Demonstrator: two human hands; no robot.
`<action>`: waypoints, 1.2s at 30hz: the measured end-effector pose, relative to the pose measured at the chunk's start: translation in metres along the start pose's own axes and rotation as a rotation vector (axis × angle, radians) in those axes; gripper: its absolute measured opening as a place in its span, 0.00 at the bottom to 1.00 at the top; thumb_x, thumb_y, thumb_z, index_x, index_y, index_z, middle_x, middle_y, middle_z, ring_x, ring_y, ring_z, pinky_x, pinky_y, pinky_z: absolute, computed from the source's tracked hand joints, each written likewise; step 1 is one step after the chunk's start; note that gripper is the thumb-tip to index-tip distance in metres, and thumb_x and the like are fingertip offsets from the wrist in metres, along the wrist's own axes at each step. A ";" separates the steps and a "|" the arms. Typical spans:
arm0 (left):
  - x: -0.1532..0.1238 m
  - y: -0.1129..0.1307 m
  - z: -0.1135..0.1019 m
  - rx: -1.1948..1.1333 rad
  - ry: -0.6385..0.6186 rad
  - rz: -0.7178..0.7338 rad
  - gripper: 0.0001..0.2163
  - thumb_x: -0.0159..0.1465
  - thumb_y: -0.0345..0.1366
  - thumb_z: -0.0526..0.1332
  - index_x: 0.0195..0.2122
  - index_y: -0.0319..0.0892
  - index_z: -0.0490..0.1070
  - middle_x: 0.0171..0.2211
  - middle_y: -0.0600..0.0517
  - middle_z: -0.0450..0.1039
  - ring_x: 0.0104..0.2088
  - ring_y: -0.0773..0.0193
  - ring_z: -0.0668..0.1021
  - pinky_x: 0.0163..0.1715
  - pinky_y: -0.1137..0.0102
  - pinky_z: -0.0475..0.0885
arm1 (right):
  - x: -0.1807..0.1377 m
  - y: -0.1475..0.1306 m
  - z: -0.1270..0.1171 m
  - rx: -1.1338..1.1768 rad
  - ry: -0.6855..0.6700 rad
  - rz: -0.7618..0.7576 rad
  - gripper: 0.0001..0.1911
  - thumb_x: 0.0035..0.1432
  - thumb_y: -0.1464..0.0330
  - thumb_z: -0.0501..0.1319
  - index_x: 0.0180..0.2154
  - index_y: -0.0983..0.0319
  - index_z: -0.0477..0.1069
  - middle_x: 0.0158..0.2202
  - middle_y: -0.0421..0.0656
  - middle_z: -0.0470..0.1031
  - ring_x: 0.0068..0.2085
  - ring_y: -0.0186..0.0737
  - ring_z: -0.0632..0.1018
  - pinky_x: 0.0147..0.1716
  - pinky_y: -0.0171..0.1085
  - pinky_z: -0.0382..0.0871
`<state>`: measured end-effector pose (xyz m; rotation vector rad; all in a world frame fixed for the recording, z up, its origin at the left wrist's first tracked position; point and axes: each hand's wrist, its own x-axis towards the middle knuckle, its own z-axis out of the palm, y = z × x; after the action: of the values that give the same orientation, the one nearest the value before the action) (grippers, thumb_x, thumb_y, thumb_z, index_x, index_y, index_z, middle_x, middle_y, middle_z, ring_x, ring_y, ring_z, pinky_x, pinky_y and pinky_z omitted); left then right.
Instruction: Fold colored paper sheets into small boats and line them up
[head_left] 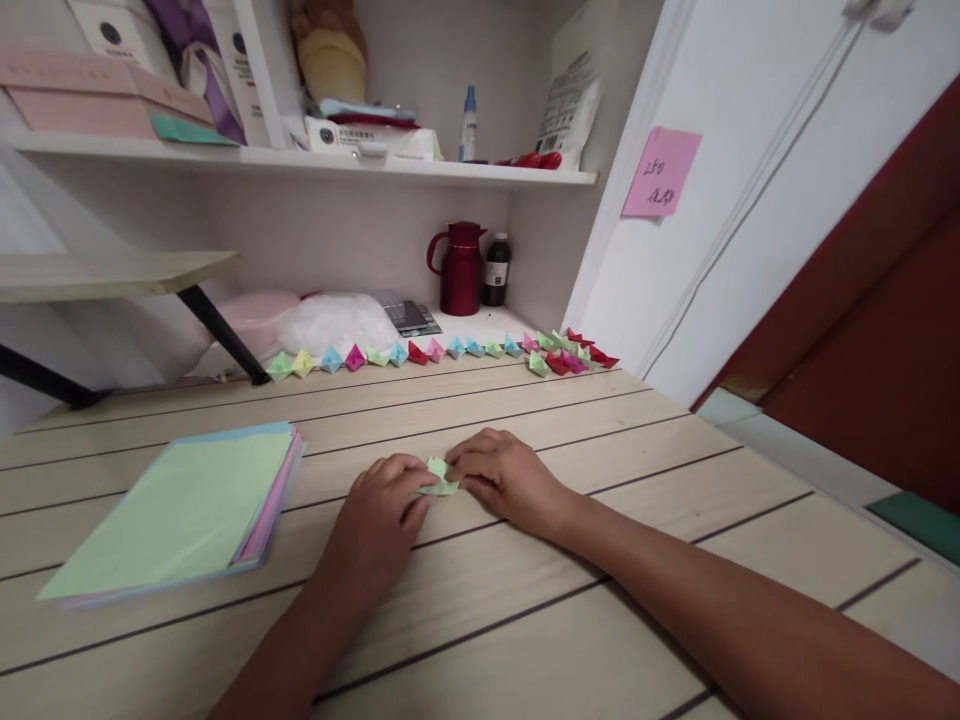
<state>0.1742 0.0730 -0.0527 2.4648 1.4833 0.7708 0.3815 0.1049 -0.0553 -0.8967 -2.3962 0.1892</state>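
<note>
Between my hands, low over the middle of the wooden table [465,590], is a small folded piece of light green paper [441,478]. My left hand [386,505] pinches its left side between thumb and fingers. On the right side, the bent fingers of my right hand [506,480] grip the paper's edge. Fingertips partly hide the folds. Along the table's far edge stands a row of small folded paper boats [355,357] in green, yellow, blue, pink and red. More boats [559,360] cluster at the right end of that row.
A stack of coloured paper sheets [172,510], light green on top, lies at left. Behind the boats stand a dark red thermos jug [460,270] and a dark bottle [496,270]. A raised wooden stand [112,275] with black legs is at the left, below a white shelf [300,165].
</note>
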 end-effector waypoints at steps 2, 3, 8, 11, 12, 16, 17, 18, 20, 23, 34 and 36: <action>-0.002 -0.001 -0.001 -0.014 0.031 -0.049 0.14 0.60 0.28 0.60 0.46 0.46 0.73 0.47 0.49 0.72 0.48 0.56 0.73 0.49 0.59 0.68 | -0.001 0.000 0.000 0.024 0.006 -0.014 0.06 0.60 0.72 0.61 0.38 0.57 0.75 0.44 0.41 0.79 0.45 0.40 0.75 0.47 0.40 0.62; -0.004 -0.001 -0.001 -0.008 0.047 -0.074 0.15 0.59 0.28 0.61 0.48 0.46 0.72 0.48 0.49 0.72 0.49 0.55 0.73 0.49 0.58 0.68 | -0.002 0.000 -0.001 0.032 0.005 -0.015 0.06 0.60 0.73 0.61 0.37 0.57 0.75 0.44 0.40 0.79 0.45 0.39 0.75 0.47 0.40 0.62; -0.010 0.004 0.000 0.017 0.029 -0.093 0.14 0.58 0.28 0.61 0.45 0.46 0.73 0.45 0.50 0.75 0.47 0.55 0.74 0.48 0.56 0.68 | -0.005 -0.004 -0.002 0.057 -0.014 -0.018 0.06 0.59 0.73 0.61 0.37 0.58 0.75 0.44 0.41 0.79 0.45 0.40 0.75 0.48 0.41 0.62; -0.011 0.009 0.001 -0.053 -0.014 -0.060 0.14 0.59 0.26 0.59 0.45 0.48 0.73 0.46 0.52 0.76 0.48 0.57 0.74 0.50 0.57 0.67 | -0.005 -0.007 -0.001 0.072 -0.027 -0.027 0.04 0.59 0.72 0.62 0.36 0.58 0.75 0.43 0.41 0.79 0.45 0.40 0.75 0.48 0.41 0.61; -0.012 0.010 0.001 -0.079 -0.027 -0.053 0.15 0.59 0.26 0.59 0.45 0.48 0.73 0.46 0.52 0.77 0.48 0.58 0.75 0.51 0.58 0.66 | -0.005 -0.008 -0.001 0.075 -0.030 -0.031 0.04 0.59 0.72 0.62 0.36 0.58 0.75 0.43 0.41 0.79 0.45 0.39 0.75 0.49 0.41 0.61; -0.013 0.012 -0.001 -0.132 -0.031 -0.077 0.15 0.57 0.25 0.59 0.43 0.49 0.72 0.44 0.53 0.77 0.46 0.59 0.76 0.50 0.59 0.67 | -0.005 -0.009 -0.001 0.072 -0.029 -0.029 0.03 0.58 0.72 0.62 0.35 0.59 0.74 0.42 0.43 0.79 0.45 0.40 0.75 0.48 0.41 0.62; -0.013 0.012 -0.002 -0.136 -0.010 -0.088 0.15 0.56 0.25 0.60 0.43 0.48 0.72 0.44 0.53 0.77 0.46 0.59 0.76 0.49 0.59 0.68 | -0.004 -0.008 -0.002 0.073 -0.031 -0.027 0.03 0.58 0.72 0.62 0.35 0.59 0.74 0.42 0.43 0.78 0.45 0.40 0.75 0.48 0.41 0.62; -0.013 0.012 -0.002 -0.137 0.016 -0.100 0.15 0.55 0.26 0.61 0.43 0.48 0.71 0.44 0.52 0.76 0.46 0.58 0.75 0.49 0.59 0.68 | -0.004 -0.008 -0.002 0.077 -0.036 -0.025 0.03 0.58 0.72 0.62 0.35 0.59 0.74 0.42 0.43 0.78 0.44 0.40 0.75 0.47 0.41 0.63; -0.013 0.012 -0.003 -0.119 0.072 -0.132 0.15 0.53 0.27 0.64 0.43 0.46 0.70 0.45 0.51 0.74 0.47 0.57 0.75 0.48 0.59 0.69 | -0.004 -0.008 -0.003 0.089 -0.046 -0.024 0.03 0.58 0.72 0.62 0.35 0.59 0.74 0.42 0.43 0.78 0.44 0.40 0.75 0.47 0.41 0.63; -0.013 0.014 -0.004 -0.037 0.116 -0.208 0.16 0.52 0.30 0.66 0.42 0.44 0.69 0.44 0.49 0.72 0.46 0.54 0.74 0.46 0.57 0.69 | -0.004 -0.009 -0.004 0.105 -0.052 -0.018 0.03 0.58 0.73 0.62 0.35 0.59 0.74 0.43 0.43 0.78 0.44 0.40 0.75 0.48 0.41 0.63; -0.012 0.022 -0.001 -0.057 0.057 -0.258 0.12 0.54 0.28 0.65 0.39 0.46 0.72 0.38 0.51 0.77 0.42 0.55 0.77 0.44 0.57 0.70 | -0.004 -0.008 -0.006 0.109 -0.068 -0.005 0.04 0.57 0.73 0.62 0.35 0.59 0.74 0.43 0.43 0.78 0.45 0.41 0.74 0.48 0.41 0.62; -0.011 0.020 -0.001 -0.058 0.053 -0.230 0.11 0.54 0.27 0.65 0.37 0.46 0.73 0.38 0.52 0.78 0.42 0.56 0.77 0.45 0.57 0.70 | -0.004 -0.008 -0.006 0.113 -0.070 -0.004 0.04 0.58 0.73 0.62 0.35 0.59 0.73 0.43 0.43 0.78 0.45 0.41 0.74 0.47 0.41 0.62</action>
<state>0.1853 0.0533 -0.0482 2.1976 1.6990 0.8258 0.3831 0.0961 -0.0500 -0.8460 -2.4243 0.3569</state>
